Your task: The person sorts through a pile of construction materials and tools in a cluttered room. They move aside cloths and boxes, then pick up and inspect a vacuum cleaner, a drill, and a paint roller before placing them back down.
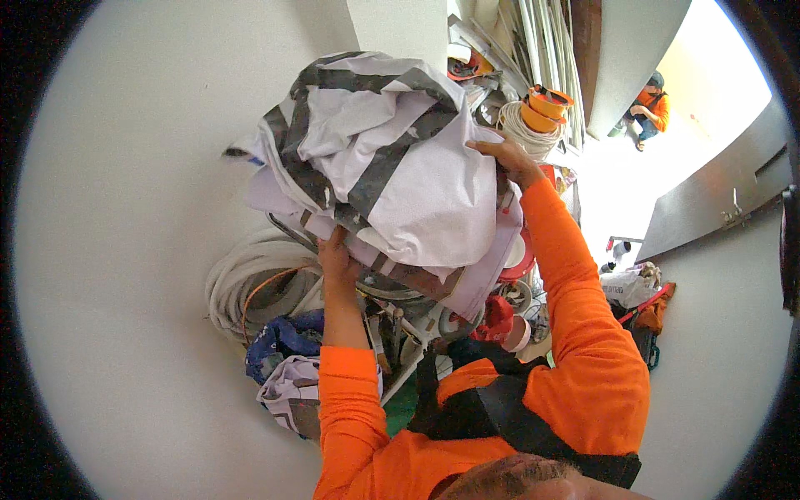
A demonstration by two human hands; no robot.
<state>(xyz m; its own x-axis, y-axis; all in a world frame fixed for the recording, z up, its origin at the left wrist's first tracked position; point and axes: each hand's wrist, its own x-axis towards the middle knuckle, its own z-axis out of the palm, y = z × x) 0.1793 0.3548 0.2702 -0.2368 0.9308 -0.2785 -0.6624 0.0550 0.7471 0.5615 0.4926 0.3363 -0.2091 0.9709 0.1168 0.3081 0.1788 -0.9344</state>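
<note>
A large crumpled white sheet [433, 196] with broad dark grey bands is bundled up in front of me, raised above the clutter. My left hand [337, 254] grips its near lower edge, the fingers hidden under the folds. At the bundle's right side, my right hand [510, 158] is closed on the edge with the thumb on top. Flatter pale layers with brown patches hang out beneath the bundle, toward me. Both of my arms reach out in orange sleeves.
Coiled white hose [229, 287] and a blue cloth bag [283, 343] lie at left. Orange helmets [546, 108] rest on coiled cable [527, 133] beside upright white pipes [546, 50]. An open door [717, 196] stands right; beyond, another person [652, 112] in orange crouches.
</note>
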